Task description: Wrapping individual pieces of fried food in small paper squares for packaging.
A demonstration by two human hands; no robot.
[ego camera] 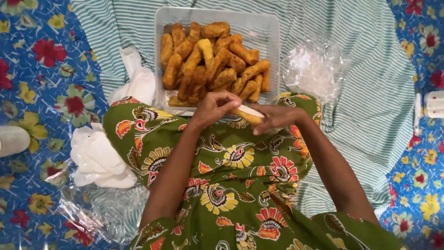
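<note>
My left hand (pixel 210 109) and my right hand (pixel 277 117) meet over my lap and together hold one golden fried roll (pixel 246 116) inside a thin clear wrapper (pixel 252 110). The left fingers pinch its left end, the right hand covers its right end. Just beyond my hands a clear plastic container (pixel 268 28) holds a pile of several similar fried rolls (pixel 212 60). My lap is covered by a green flowered dress (pixel 231 185).
A striped green-and-white cloth (pixel 370 92) lies over a blue flowered mat (pixel 37 83). White plastic bags (pixel 97 157) sit at my left, clear plastic bags (pixel 314 67) to the right of the container. A white object (pixel 430 106) lies at the right edge, a pale one (pixel 11 139) at the left.
</note>
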